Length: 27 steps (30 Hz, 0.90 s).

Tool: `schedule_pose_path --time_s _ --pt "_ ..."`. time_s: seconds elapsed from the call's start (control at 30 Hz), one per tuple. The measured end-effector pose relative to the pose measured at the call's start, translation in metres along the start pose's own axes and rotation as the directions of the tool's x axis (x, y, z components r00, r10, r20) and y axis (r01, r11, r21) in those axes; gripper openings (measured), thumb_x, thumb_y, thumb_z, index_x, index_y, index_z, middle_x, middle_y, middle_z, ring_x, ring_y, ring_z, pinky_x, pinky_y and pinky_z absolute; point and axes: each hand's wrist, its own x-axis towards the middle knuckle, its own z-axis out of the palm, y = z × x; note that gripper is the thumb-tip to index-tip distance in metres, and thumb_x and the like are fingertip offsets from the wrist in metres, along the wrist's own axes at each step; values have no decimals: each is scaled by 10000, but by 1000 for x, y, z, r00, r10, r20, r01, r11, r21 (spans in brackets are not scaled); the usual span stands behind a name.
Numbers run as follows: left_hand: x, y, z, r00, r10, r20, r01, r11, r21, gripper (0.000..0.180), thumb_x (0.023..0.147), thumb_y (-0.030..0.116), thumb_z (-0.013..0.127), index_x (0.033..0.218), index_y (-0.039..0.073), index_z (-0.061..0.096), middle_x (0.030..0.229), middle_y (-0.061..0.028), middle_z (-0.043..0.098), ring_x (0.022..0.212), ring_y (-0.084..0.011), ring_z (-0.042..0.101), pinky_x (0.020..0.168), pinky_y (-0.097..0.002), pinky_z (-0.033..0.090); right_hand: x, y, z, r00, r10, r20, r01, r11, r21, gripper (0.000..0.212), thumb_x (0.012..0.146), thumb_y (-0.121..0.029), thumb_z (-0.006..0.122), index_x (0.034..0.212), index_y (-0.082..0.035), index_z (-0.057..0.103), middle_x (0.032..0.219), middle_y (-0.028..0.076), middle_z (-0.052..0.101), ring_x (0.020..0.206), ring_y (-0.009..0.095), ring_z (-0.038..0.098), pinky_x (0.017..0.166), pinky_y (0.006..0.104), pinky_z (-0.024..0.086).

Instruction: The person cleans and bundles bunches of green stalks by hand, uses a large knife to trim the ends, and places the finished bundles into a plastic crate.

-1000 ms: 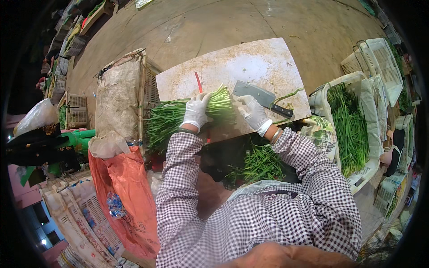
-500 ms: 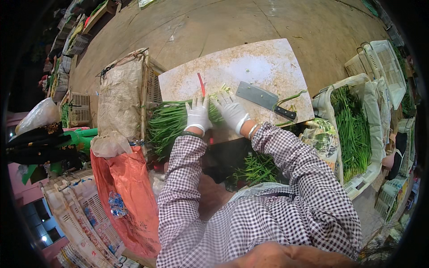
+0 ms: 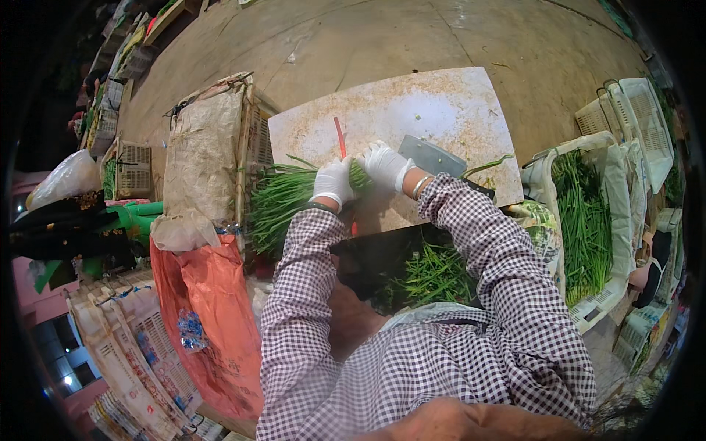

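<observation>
Both white-gloved hands have closed in on the bundle of long green stalks (image 3: 283, 198) since a second ago, when the right hand (image 3: 386, 165) lay nearer the flat steel cleaver (image 3: 434, 156). Now the left hand (image 3: 334, 181) wraps the bundle and the right pinches its end just beside it, on a pale, speckled cutting board (image 3: 448, 110). A thin red band (image 3: 340, 137) lies just beyond the fingers.

A broad cleaver (image 3: 432, 156) with a dark handle lay flat on the worn, pale surface (image 3: 441, 103). To the right, a white crate (image 3: 588, 220) held long green stalks, with an empty white basket (image 3: 640, 121) beyond it. To the left stood a paper-covered wicker crate (image 3: 202, 147), and an orange plastic bag (image 3: 209, 316) hung below it. The floor (image 3: 441, 37) behind was bare concrete.
</observation>
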Motion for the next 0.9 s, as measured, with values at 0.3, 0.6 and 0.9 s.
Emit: schedule_pose_path --time_s 0.3,0.6,0.9 --pt "-13 -1 7 998 19 65 -21 999 30 1262 465 384 918 1473 35 244 1275 -203 541 1217 -342 509 1069 -461 353 -8 -9 0 1000 28 -5 -28 1000 -6 298 840 -151 558 1125 -68 588 831 109 683 756 299 677 654 395 537" --pt "-3 -12 47 975 24 -220 13 986 166 694 619 192 801 1227 72 490 953 -168 642 875 -339 652 798 -437 511 -8 -12 -7 997 50 60 -56 993 105 460 845 -139 563 1297 -60 519 1028 163 668 945 322 654 790 418 522" --pt "-7 -8 29 965 114 -238 -85 988 128 428 706 132 709 1088 73 526 859 -161 630 804 -341 650 708 -427 523 -13 -20 -10 985 166 38 -169 977 129 312 865 -136 529 1170 -79 567 902 138 683 853 319 673 737 419 528"
